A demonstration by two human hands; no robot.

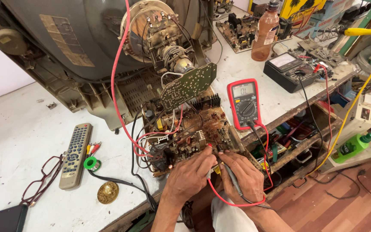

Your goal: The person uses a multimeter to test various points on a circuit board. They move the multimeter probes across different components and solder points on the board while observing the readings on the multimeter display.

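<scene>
Two hands work one circuit board [194, 129]: the left hand [190, 176] pinches one red probe [210, 148], the right hand [245, 174] grips one black probe [232, 178]; two meters sit nearby, one red multimeter [244, 103], one black analog meter [289, 71].

Board edge: both hands, left hand [188, 175] and right hand [242, 175], crowd the near rim of the circuit board [190, 129]; red probe lead [232, 202] loops just beneath them.
Above board: tube neck [174, 53] and small green board [188, 84] overhang it, with red wire [121, 86] hanging across.
Right of board: red multimeter [244, 103] lies just beside; bare bench [245, 64] beyond it, up to the black analogue meter [289, 71] and bottle [265, 32].
Left of board: remote control [75, 155], spectacles [44, 178], solder reel [91, 163] and brass disc [107, 192] scattered; open white tabletop between them.
</scene>
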